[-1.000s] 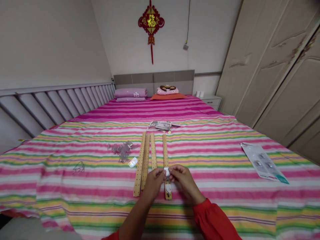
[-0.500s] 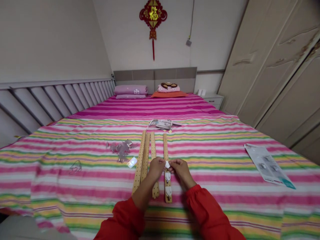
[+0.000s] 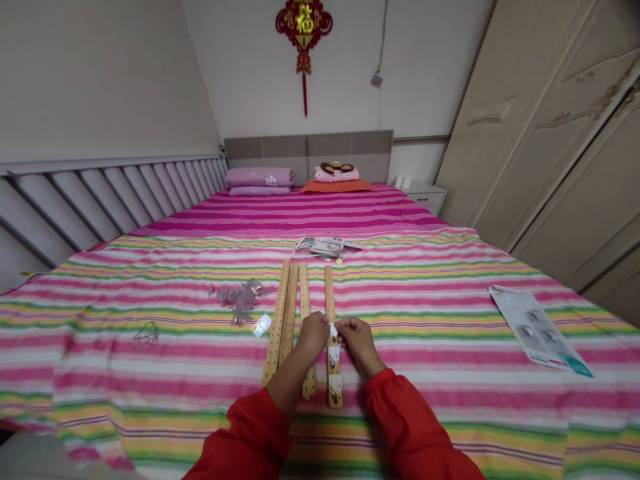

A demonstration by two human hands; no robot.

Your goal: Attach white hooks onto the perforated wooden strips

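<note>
My left hand [image 3: 315, 331] and my right hand [image 3: 359, 340] meet over a narrow wooden strip with holes [image 3: 329, 290] lying lengthwise on the bed. Between their pinched fingertips is a small white hook [image 3: 333, 329], at the strip's surface; whether it is stuck down I cannot tell. Nearer to me on the same strip sit two more white hooks, the middle one [image 3: 334, 355] and the nearest one [image 3: 335, 384], each with a metal hook part. Left of this strip lie several more perforated wooden strips [image 3: 289, 308], partly covered by my left hand and forearm.
A striped sheet [image 3: 430, 293] covers the bed. Left lie a heap of clear plastic and metal bits [image 3: 243, 299], a shiny clear square [image 3: 261, 325] and thin wire pieces [image 3: 146, 335]. Packaging [image 3: 323, 247] lies beyond the strips; a hook blister pack [image 3: 537, 328] lies right.
Both hands stay pinched at the white hook, with only slight finger movement. The whole view has shifted a little; the strips and other things lie as before.
</note>
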